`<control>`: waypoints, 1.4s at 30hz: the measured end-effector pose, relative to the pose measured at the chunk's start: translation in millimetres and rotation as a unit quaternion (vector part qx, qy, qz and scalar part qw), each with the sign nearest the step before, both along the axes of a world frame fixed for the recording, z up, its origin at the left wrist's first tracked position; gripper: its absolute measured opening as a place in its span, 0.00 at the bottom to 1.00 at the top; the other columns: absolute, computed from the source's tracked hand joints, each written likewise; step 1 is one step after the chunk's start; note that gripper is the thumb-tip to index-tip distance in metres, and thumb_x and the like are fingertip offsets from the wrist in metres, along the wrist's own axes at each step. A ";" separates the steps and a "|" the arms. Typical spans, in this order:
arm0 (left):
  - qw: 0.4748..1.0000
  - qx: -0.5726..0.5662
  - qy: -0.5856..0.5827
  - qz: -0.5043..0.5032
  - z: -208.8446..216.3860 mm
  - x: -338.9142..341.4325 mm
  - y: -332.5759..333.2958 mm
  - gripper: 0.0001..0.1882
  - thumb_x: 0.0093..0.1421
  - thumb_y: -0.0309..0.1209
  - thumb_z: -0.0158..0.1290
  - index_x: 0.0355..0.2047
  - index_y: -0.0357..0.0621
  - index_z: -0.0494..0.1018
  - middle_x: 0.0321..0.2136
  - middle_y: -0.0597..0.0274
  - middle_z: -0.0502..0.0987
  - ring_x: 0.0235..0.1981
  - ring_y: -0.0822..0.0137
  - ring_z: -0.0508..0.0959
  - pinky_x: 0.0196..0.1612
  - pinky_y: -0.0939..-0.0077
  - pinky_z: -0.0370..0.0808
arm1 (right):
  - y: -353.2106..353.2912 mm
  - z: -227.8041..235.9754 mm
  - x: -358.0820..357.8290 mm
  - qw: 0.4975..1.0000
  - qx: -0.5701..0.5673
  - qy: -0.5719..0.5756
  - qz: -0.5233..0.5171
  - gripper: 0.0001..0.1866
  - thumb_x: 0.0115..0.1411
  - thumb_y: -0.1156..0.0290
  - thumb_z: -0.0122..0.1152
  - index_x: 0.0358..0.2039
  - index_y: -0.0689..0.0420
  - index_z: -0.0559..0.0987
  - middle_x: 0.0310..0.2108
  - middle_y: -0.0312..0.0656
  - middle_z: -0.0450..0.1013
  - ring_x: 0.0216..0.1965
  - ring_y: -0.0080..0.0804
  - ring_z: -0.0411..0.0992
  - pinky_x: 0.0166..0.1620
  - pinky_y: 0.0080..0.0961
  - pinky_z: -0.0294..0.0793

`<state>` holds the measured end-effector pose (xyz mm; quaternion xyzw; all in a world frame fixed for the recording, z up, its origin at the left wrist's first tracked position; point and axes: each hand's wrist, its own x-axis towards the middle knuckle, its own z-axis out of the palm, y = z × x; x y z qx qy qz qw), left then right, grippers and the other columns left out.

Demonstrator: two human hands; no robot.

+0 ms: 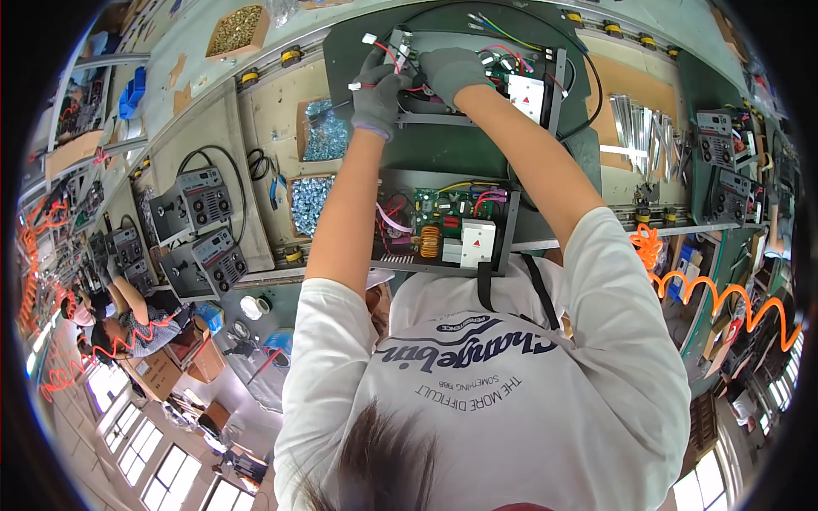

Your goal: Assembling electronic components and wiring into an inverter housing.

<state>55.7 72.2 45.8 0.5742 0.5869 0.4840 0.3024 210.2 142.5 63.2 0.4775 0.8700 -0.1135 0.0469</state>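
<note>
Both my hands wear grey gloves and work at the far open metal chassis (555,85), which holds a green circuit board and a white block (526,96) with a red triangle mark. My left hand (375,104) is closed at its left end, with red wires (385,49) ending in white connectors between its fingers. Beside it, my right hand (452,71) reaches into the chassis with curled fingers; its fingertips are hidden, and so is whatever they pinch. A second open chassis (512,223) with a circuit board and a copper coil (430,241) lies nearer my body.
Cardboard boxes of small metal hardware (325,132) (310,203) stand left of the chassis, near cutters (277,189). Finished-looking units (201,201) sit farther left. Metal strips (643,132) lie at right, above an orange coiled hose (716,294). Another person (141,328) works at far left.
</note>
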 end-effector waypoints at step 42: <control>0.999 0.000 0.009 0.037 0.1 8.4 -11.1 0.14 0.47 0.28 0.60 0.34 0.35 0.82 0.58 0.39 0.70 0.57 0.44 0.72 0.59 0.65 0.69 | -2.0 13.0 -0.9 0.923 0.031 0.337 -0.184 0.14 0.62 0.57 0.56 0.40 0.49 0.84 0.40 0.43 0.80 0.45 0.46 0.78 0.49 0.42 0.76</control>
